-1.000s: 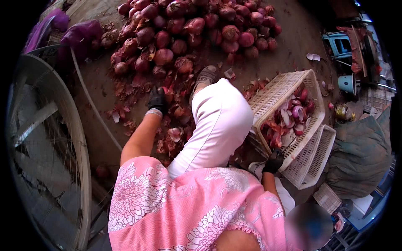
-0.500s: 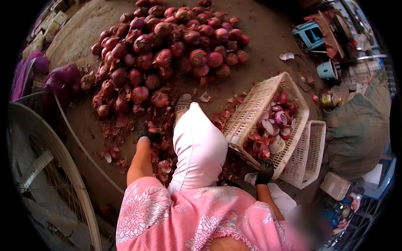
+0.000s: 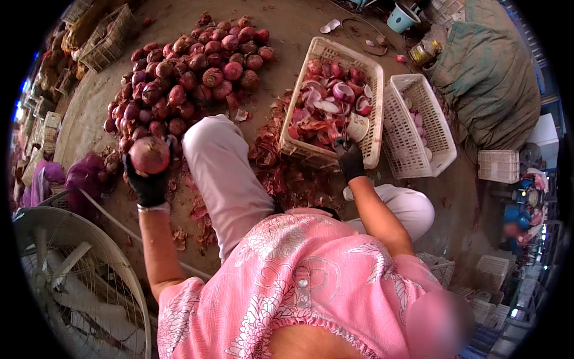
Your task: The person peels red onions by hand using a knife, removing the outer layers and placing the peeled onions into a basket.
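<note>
While the left hand (image 3: pixel 149 184) held an onion (image 3: pixel 149 154), its fingers spread around it.
The right hand (image 3: pixel 350 160) was at the basket's (image 3: pixel 308 151) near edge, finger grip unclear.

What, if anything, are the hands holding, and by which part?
The left hand cups a red onion around its near side. The right hand seems to grip a thin tool, perhaps a knife, by its near end.
</note>
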